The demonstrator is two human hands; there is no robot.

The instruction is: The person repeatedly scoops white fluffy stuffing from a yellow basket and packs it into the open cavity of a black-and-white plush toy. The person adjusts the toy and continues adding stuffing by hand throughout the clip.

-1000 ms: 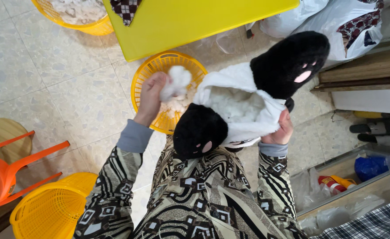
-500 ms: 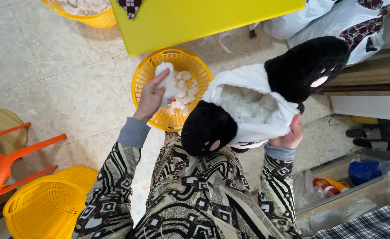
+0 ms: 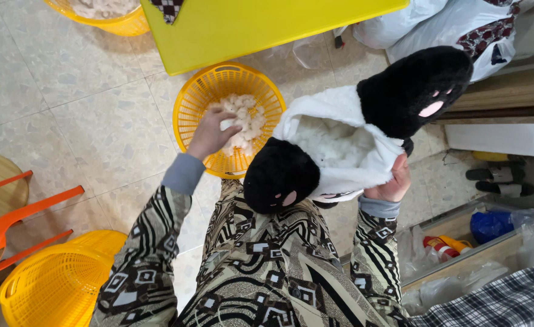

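While the left hand (image 3: 209, 134) was reached into the yellow basket (image 3: 188, 106) at the upper middle of the frame, a tuft of white stuffing (image 3: 242, 118) was pinched by its fingers. At the centre right, the white plush toy (image 3: 339, 145) with black paws was gripped from below by the right hand (image 3: 393, 181), fingers closed on the fabric.

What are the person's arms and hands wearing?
Both arms wear long sleeves with a bold black, white and tan pattern of stripes and squares. Grey cuffs peek out at the wrists. The left hand and right hand are bare: no gloves.
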